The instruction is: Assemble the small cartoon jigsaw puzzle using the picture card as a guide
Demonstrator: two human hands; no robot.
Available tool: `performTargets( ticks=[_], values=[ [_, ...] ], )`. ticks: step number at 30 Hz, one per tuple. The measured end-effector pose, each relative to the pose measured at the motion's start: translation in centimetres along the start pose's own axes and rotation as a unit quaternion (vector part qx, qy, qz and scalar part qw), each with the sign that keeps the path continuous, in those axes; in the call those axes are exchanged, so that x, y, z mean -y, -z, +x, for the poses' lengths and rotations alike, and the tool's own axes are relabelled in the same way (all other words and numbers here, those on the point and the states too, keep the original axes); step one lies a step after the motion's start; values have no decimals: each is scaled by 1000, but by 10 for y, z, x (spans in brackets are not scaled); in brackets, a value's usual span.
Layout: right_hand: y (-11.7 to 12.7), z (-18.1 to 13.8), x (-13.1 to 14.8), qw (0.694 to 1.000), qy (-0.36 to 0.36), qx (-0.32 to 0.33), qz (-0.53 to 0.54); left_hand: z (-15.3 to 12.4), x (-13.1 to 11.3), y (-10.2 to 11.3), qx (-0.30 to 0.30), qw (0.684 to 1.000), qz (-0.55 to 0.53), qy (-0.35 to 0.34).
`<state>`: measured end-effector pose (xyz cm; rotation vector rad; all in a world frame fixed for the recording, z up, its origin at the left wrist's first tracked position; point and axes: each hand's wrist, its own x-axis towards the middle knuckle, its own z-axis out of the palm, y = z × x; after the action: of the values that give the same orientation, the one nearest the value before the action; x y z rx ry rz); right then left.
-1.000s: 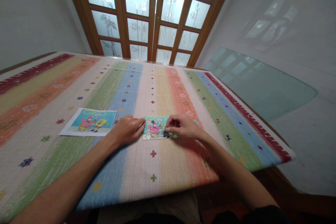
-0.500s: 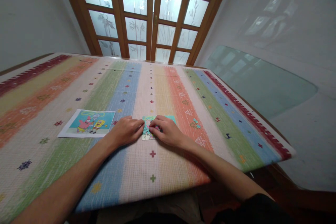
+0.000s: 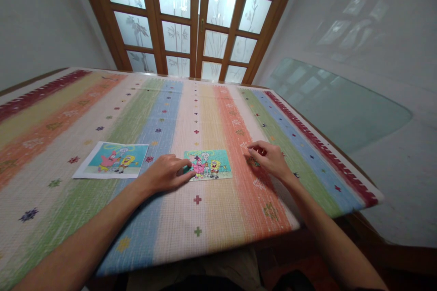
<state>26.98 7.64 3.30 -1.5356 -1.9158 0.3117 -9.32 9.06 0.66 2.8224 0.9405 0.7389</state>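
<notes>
A jigsaw puzzle (image 3: 220,157) lies on the striped tablecloth, showing cartoon figures against a teal background. My left hand (image 3: 170,172) rests at its left edge, thumb and forefinger on the border and slightly apart, gripping the edge. To the right, my right hand (image 3: 271,159) is over the orange stripe, apart from the puzzle, with fingers curled and thumb near forefinger. Whatever lies between those fingertips is too small to make out. Under this hand, loose teal puzzle pieces (image 3: 255,163) are mostly hidden.
A printed picture sheet (image 3: 118,159) with the same cartoon scene lies left of my left hand. The tablecloth (image 3: 177,218) covers a wide table whose front edge is close to me. Wooden doors with frosted panes (image 3: 175,32) stand beyond, and a white wall (image 3: 375,22) is on the right.
My right hand has moved off the puzzle to the right, over the loose pieces, uncovering the puzzle's picture. My left hand stays at the puzzle's left edge, its thumb and forefinger a little further apart.
</notes>
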Motion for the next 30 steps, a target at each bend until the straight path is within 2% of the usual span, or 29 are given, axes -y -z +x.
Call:
performTargets(
  ticks=[5, 9, 12, 15, 25, 30],
  values=[
    [24, -13, -23, 999, -25, -11, -28, 1, 0, 0, -7, 1000, -15, -5],
    [33, -20, -31, 997, -28, 68, -31, 1, -1, 0, -5, 1000, -27, 0],
    [33, -23, -31, 992, -25, 120, -33, 1, -1, 0, 3, 999, -34, 7],
    [31, -25, -31, 988, -17, 145, -48, 1, -2, 1, 5, 999, -39, 11],
    [30, -20, -29, 975, -67, 209, -33, 0, 0, -1, -2, 1000, -15, -1],
    [31, -19, -25, 975, -74, 210, -24, 0, -1, -1, 3, 1000, -8, -3]
  ],
)
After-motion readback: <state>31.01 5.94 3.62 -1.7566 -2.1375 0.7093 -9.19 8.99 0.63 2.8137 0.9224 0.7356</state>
